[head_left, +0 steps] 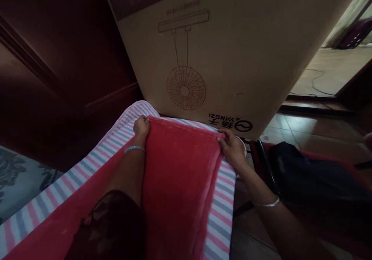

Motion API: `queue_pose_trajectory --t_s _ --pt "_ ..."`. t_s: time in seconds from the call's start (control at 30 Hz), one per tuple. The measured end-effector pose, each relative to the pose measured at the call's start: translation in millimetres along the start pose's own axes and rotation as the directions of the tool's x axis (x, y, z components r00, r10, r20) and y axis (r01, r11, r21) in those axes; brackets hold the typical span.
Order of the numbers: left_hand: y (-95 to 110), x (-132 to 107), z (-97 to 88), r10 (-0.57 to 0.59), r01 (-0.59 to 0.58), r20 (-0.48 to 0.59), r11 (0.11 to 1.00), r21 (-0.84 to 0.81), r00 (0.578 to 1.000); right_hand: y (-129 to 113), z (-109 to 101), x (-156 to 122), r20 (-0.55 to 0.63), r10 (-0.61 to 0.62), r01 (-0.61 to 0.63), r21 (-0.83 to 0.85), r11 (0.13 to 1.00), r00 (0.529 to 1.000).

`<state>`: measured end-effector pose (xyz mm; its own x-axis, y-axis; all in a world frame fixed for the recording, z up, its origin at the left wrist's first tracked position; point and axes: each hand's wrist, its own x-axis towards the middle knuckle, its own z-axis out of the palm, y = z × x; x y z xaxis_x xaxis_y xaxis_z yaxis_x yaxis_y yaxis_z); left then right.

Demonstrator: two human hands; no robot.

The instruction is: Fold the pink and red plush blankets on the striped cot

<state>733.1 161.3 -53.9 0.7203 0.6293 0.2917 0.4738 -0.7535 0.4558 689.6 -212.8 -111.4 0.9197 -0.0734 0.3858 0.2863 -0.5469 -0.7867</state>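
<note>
A red, plush-looking cloth [177, 174], long and folded along its right side, lies over a striped pad [222, 209] in white, grey and pink. At the cloth's far left corner my left hand [142, 126] is closed, its fingers wrapped over the edge. My right hand [233, 148] pinches the far right corner between thumb and fingers. The far edge of the cloth runs fairly straight between both hands. Striped fabric shows on either side of it.
A large cardboard box [247, 50] printed with a fan drawing stands just beyond the pad. Dark red wooden panelling [64, 58] rises on the left. To the right, a dark item [302, 171] rests on a red surface beside a black bar [266, 167]. A doorway opens farther right.
</note>
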Motion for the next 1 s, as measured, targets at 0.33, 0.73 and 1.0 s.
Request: queue_pose_trajectory --t_s 0.33,0.73,1.0 --pt "4.9 0.6 -1.9 -0.008 0.005 0.081 0.999 0.035 0.997 -2.8 -1.8 -0.9 0.018 0.026 -0.026 -0.01 1.0 1.0" --pt "17.2 6.1 -33.4 0.076 -0.077 -0.088 0.997 -0.008 0.993 -16.4 6.4 22.9 -0.039 -0.1 0.104 0.132 0.986 0.994" --pt "-10.2 18.1 -12.0 -0.036 0.036 0.016 0.999 0.025 0.999 4.6 36.6 29.7 0.078 -0.088 0.089 -0.019 0.996 0.993"
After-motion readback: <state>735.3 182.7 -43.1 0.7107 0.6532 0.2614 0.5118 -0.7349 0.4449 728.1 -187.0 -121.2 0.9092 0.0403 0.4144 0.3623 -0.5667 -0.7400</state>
